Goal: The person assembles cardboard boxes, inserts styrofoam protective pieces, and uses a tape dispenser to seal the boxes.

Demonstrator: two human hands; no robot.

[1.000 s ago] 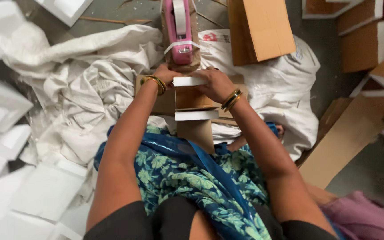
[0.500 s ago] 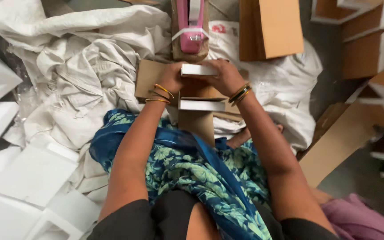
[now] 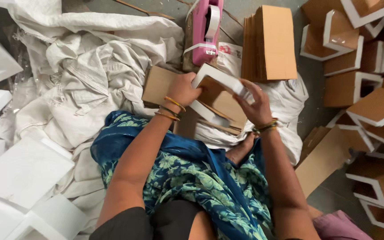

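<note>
My left hand (image 3: 184,90) and my right hand (image 3: 254,103) both grip a small U-shaped piece (image 3: 218,95) made of brown cardboard with white foam edges. It is tilted, with its open side toward me, above flat cardboard sheets (image 3: 158,84) lying on white cloth. Bangles circle both wrists. A pink tape dispenser (image 3: 206,31) stands just beyond the piece. My knees under blue floral fabric (image 3: 192,178) are below the hands.
A stack of folded cardboard (image 3: 270,42) lies to the upper right. Several finished cardboard-and-foam pieces (image 3: 370,98) pile at the right. White foam blocks (image 3: 18,173) lie at the left. Crumpled white sacking (image 3: 90,75) covers the floor ahead.
The piece has been turned and tilted in my hands. The view has shifted, so the dispenser and cardboard stack sit further right and higher.
</note>
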